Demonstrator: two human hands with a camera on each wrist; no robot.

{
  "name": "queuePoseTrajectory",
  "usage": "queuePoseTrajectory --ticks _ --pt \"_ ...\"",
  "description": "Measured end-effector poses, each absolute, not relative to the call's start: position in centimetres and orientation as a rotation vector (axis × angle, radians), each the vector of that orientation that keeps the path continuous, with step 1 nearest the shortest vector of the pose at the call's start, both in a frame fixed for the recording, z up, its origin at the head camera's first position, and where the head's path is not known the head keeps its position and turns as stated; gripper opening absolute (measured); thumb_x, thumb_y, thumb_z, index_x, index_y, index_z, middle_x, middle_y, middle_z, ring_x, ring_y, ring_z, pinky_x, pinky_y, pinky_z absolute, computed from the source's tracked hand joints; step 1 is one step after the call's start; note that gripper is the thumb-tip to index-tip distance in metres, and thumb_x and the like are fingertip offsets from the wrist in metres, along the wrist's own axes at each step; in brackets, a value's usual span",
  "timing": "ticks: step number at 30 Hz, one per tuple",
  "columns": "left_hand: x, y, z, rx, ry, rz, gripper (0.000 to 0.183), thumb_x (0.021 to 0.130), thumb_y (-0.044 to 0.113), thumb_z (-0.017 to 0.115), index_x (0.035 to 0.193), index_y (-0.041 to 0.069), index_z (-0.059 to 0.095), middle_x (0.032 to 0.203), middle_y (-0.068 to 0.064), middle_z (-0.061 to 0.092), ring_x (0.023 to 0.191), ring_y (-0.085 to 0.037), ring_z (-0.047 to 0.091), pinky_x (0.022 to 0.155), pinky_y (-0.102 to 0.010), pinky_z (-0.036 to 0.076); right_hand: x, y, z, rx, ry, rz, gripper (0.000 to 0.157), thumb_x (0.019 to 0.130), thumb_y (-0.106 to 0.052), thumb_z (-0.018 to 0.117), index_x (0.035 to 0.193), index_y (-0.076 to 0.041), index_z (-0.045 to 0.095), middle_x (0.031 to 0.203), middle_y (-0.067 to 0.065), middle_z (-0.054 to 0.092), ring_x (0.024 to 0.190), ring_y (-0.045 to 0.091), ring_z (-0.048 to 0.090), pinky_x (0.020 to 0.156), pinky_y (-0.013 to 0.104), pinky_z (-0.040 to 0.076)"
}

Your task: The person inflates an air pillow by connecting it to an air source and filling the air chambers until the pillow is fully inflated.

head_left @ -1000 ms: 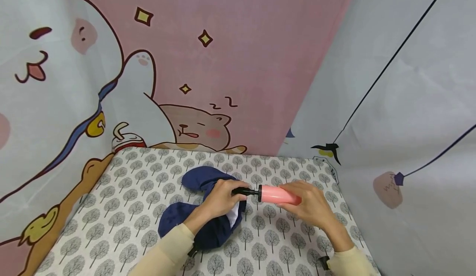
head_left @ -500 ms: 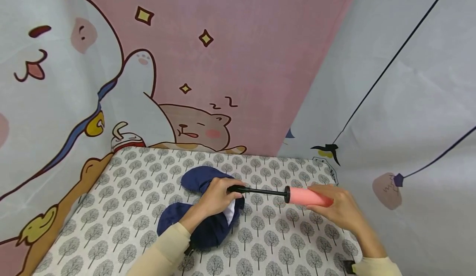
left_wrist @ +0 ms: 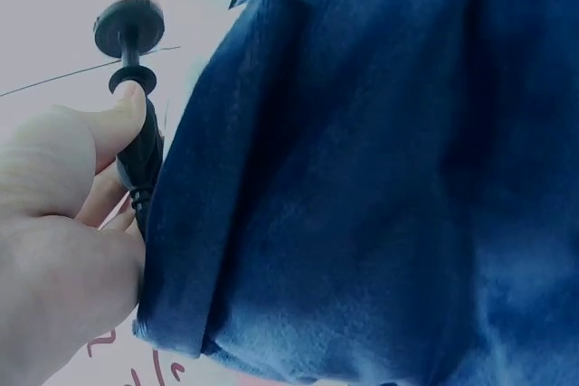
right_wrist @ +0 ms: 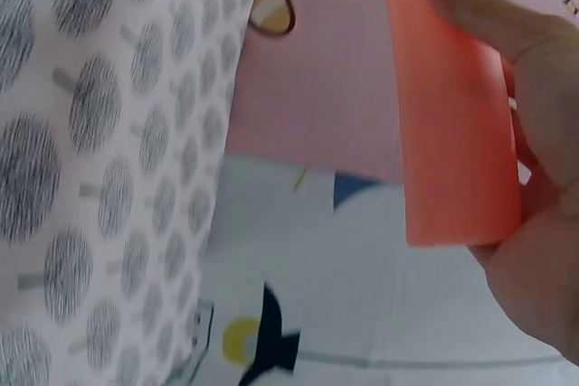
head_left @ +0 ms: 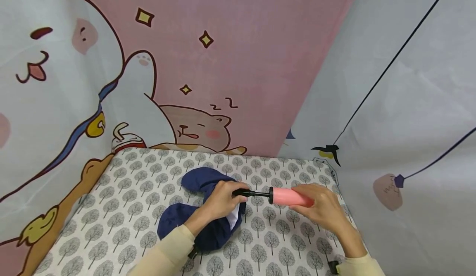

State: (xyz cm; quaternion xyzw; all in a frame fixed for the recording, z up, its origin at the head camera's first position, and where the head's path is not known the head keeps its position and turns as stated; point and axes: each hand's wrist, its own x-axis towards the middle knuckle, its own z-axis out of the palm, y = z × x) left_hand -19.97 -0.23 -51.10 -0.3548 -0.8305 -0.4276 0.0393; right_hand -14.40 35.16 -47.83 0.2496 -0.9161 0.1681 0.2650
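Observation:
A hand pump with a pink barrel (head_left: 288,196) and a black end lies level between my hands. My left hand (head_left: 222,199) grips the black nozzle end (left_wrist: 137,151), thumb along it, beside the navy fabric. With thumb and fingers around the barrel, my right hand (head_left: 321,205) holds the other end. A stretch of black rod (head_left: 261,194) shows between the two parts. Under my left hand and forearm is a navy U-shaped neck pillow (head_left: 202,176), with a white patch (head_left: 233,217) showing at its side. In the left wrist view its cloth fills most of the frame.
The table has a white cloth (head_left: 128,195) printed with grey trees. Behind it hangs a pink curtain (head_left: 253,69) with cartoon animals, and a pale curtain (head_left: 409,82) stands close on the right. A small black piece (head_left: 333,266) sits at the right sleeve.
My right hand first drew the barrel away to the right, baring a long rod, then pushed it partway back left. My left hand stays almost in place on the nozzle end.

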Motion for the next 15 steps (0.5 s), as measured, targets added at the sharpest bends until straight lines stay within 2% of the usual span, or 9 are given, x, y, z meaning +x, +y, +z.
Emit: queuePoseTrajectory --ticks 3,9,12,15 --pt "-19.8 0.0 -50.9 -1.045 -2.530 -1.285 0.032 0.100 0.011 0.086 0.131 0.009 0.084 0.122 -0.012 0.085 0.071 0.002 0.057 0.067 -0.019 0.047 -14.7 33.7 -48.0 0.666 -2.428 0.429 0.060 0.063 -0.032 0.110 0.117 -0.018 0.089 0.112 0.002 0.089 0.097 0.028 0.084 0.076 0.045 0.065" --pt "-19.7 0.2 -50.7 -1.023 -2.525 -1.284 0.031 0.099 0.010 0.088 0.130 0.010 0.084 0.122 -0.011 0.086 0.077 -0.005 0.063 0.070 -0.020 0.049 -14.9 31.9 -48.4 0.711 -2.383 0.442 0.058 0.063 -0.032 0.109 0.114 -0.013 0.089 0.108 0.007 0.089 0.092 0.027 0.083 0.077 0.045 0.065" --pt "-19.7 0.3 -50.9 -1.048 -2.538 -1.310 0.031 0.100 0.012 0.087 0.131 0.011 0.084 0.122 -0.011 0.086 0.080 -0.003 0.065 0.071 -0.019 0.050 -14.9 31.5 -48.5 0.729 -2.387 0.448 0.059 0.062 -0.030 0.110 0.114 -0.012 0.089 0.107 0.008 0.088 0.089 0.025 0.083 0.076 0.043 0.065" --pt "-19.8 0.2 -51.0 -1.073 -2.543 -1.333 0.031 0.100 0.012 0.087 0.131 0.012 0.084 0.122 -0.011 0.086 0.077 -0.001 0.064 0.069 -0.019 0.050 -14.7 31.7 -48.6 0.738 -2.426 0.482 0.059 0.064 -0.028 0.110 0.116 -0.013 0.088 0.109 0.007 0.089 0.092 0.026 0.083 0.079 0.046 0.067"
